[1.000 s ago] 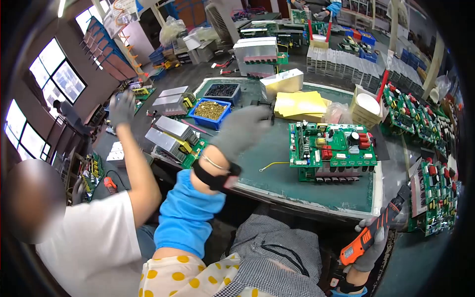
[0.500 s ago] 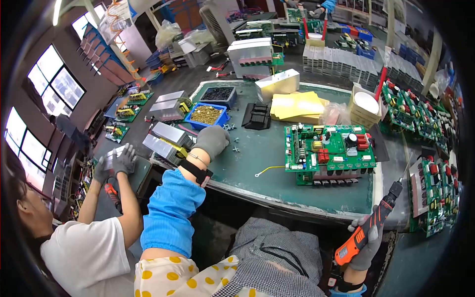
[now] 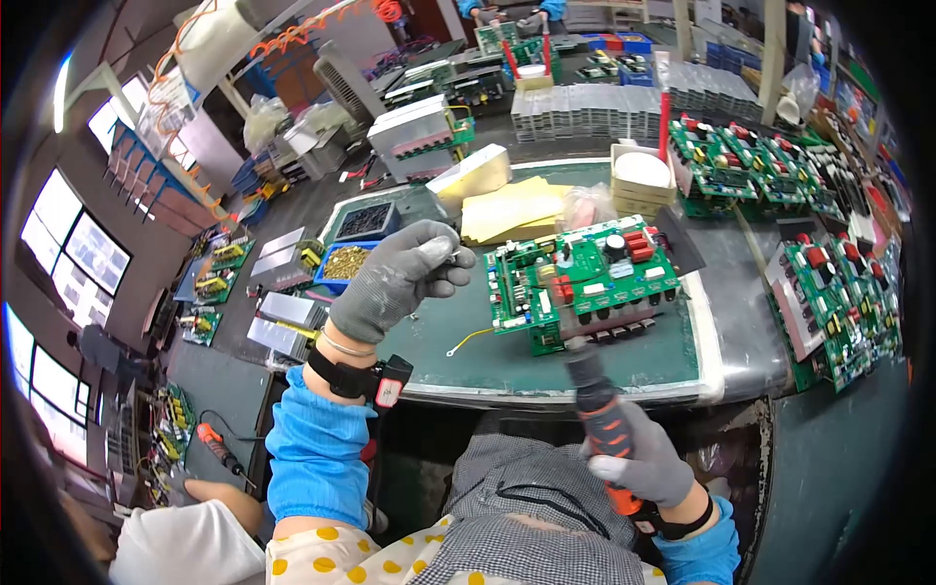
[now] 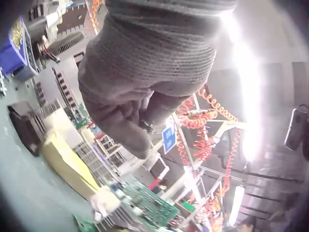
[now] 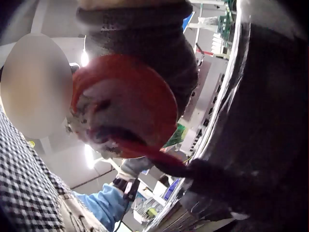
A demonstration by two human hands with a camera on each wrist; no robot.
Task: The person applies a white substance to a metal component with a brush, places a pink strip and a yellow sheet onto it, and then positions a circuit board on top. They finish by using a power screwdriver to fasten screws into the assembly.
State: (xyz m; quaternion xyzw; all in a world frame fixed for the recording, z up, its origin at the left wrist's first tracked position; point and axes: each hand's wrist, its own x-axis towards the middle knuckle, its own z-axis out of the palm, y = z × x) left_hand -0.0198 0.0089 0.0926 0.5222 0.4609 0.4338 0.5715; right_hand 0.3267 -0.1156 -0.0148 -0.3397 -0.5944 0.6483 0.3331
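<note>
My left hand [image 3: 390, 283], in a grey glove, is raised over the green mat [image 3: 429, 361], left of the circuit board [image 3: 585, 273]. Its thumb and fingertips pinch a small metal piece [image 3: 453, 257], mostly hidden between them. In the left wrist view the glove's fingers [image 4: 130, 137] are curled together. The green board, with red and black components, sits on a metal heatsink base. My right hand [image 3: 651, 456] grips an orange-and-black electric screwdriver [image 3: 603, 419] in front of the mat's near edge, its dark nose pointing up toward the board. The screwdriver's round orange end [image 5: 125, 106] fills the right wrist view.
A blue bin of brass-coloured small parts [image 3: 343, 263] and a grey bin of black parts [image 3: 366, 221] stand behind my left hand. Yellow sheets [image 3: 512, 208] and a box with a white roll [image 3: 642, 180] lie beyond the board. More circuit boards [image 3: 838, 307] stand at right.
My left hand has risen from beside the blue bin and moved toward the board, holding the small piece. The screwdriver has swung leftward from the right edge to before the board.
</note>
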